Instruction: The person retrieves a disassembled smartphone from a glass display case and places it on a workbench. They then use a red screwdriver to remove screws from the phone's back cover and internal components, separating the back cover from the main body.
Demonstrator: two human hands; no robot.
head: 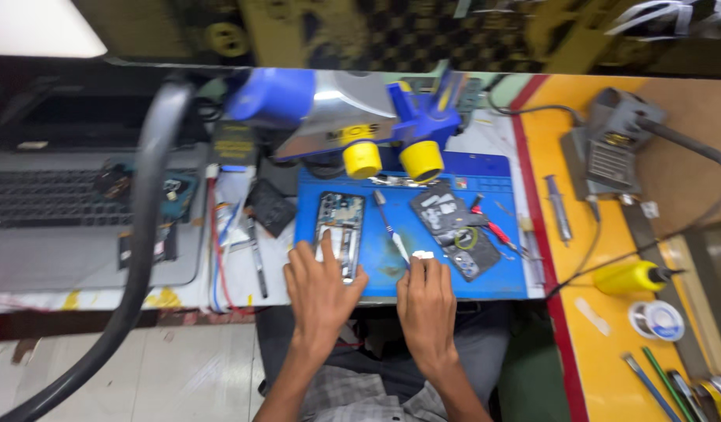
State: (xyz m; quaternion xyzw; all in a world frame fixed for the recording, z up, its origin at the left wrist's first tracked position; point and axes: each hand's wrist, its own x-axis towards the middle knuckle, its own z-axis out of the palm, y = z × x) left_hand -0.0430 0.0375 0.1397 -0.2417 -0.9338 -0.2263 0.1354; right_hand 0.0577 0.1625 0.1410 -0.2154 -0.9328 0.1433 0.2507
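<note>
Basically, I needed to keep the phone [340,232] pinned flat on the blue mat [501,273] and bring the brush [391,227] in at a shallow angle, light strokes only. My left hand [321,293] lay spread, fingers [327,248] open and pressing the opened phone's lower end, gripping nothing. My right hand [425,301] was pinched closed on the brush, near a small white piece, tip angled up-left beside the phone, under the microscope [352,117].

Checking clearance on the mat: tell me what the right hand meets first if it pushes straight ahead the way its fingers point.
Probably the blue-handled tool just beyond the right hand, though height above the blue mat is unclear.
</note>
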